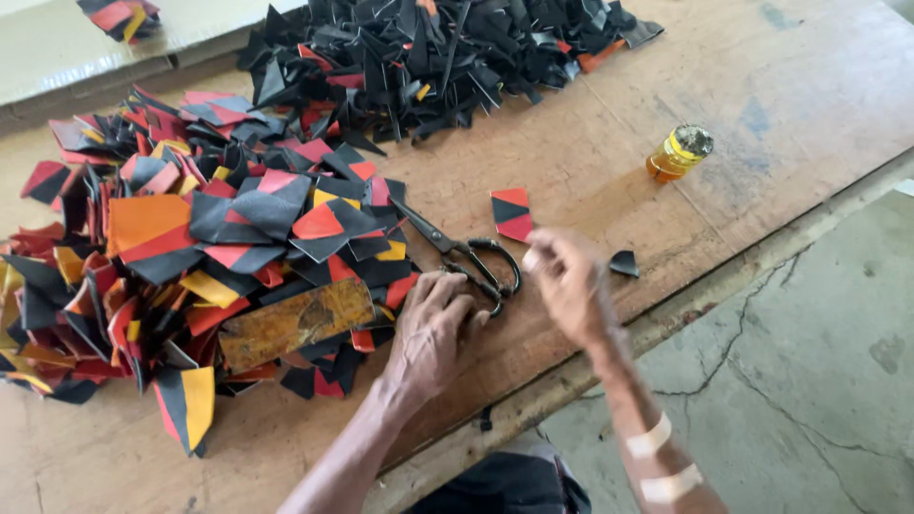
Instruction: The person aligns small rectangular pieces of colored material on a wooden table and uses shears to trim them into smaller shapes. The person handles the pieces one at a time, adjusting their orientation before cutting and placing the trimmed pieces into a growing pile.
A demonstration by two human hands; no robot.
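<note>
My left hand [433,328] rests palm down on the wooden table [590,162], fingers curled, just left of the handles of black scissors [457,249]. The scissors lie on the table with blades pointing up-left into a heap of red, black, orange and yellow cut pieces [190,238]. My right hand [569,284] hovers to the right of the scissor handles, blurred, fingers loosely bent, holding nothing I can make out. A red-and-black cut piece [512,213] lies just above my right hand. A small black scrap [625,263] lies to its right.
A worn flat rusty-brown template [295,322] lies on the heap near my left hand. A pile of black scraps [428,52] fills the far side. A small amber jar [678,152] stands at the right. The table edge drops to a cracked concrete floor [800,381].
</note>
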